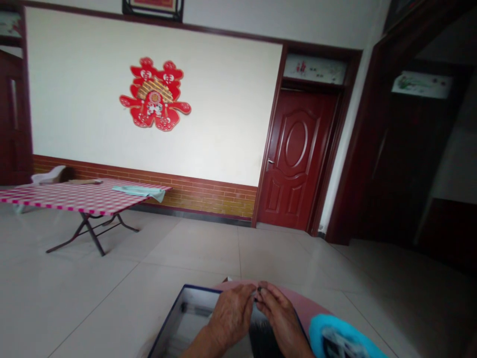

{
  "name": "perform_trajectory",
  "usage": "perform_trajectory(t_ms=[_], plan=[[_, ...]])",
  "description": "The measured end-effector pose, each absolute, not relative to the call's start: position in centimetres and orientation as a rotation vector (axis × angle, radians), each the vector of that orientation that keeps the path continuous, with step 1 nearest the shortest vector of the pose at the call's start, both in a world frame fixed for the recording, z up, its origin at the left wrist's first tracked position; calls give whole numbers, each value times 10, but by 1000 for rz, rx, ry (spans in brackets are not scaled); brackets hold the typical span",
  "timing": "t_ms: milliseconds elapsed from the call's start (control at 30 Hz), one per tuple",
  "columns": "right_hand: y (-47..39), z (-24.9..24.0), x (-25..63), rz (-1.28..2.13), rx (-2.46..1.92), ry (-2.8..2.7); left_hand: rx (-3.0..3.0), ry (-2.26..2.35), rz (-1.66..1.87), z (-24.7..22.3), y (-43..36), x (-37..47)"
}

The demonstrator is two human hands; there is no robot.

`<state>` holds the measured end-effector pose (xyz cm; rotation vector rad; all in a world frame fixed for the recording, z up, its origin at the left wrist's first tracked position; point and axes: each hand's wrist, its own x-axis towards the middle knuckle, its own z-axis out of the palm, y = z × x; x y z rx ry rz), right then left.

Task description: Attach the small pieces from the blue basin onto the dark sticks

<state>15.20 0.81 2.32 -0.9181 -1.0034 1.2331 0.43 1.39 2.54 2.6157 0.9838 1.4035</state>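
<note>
My left hand (pixel 231 314) and my right hand (pixel 278 312) meet fingertip to fingertip above an open box (pixel 175 309) with pale inner walls and a dark blue rim. Both pinch at a tiny dark piece (pixel 258 294) between them, too small and blurred to name. Under my right hand, a bundle of thin black strips or bristles (pixel 263 338) lies in the box. Toward the box's far left, a slim dark item (pixel 196 309) is blurred. My forearms hide part of the box's near side.
The box rests on a pink rounded surface (pixel 307 302). At right stands a bright blue-rimmed container (pixel 317 325) holding clear plastic and something dark. Farther off are a folding table (pixel 85 196) with a checked cover, a pale green cloth (pixel 137 191), and a red door (pixel 296 159).
</note>
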Motion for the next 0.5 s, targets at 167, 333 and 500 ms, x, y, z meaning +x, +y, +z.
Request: perform_trajectory(t_ms=[167, 333, 500], plan=[[10, 16, 156, 1171, -973, -1114, 2595, 1044, 1372, 25, 15, 5], [10, 13, 155, 1123, -1000, -1187, 2591, 1037, 1297, 24, 15, 3], [10, 14, 153, 1110, -1004, -1210, 2611, 1071, 1287, 24, 13, 2]])
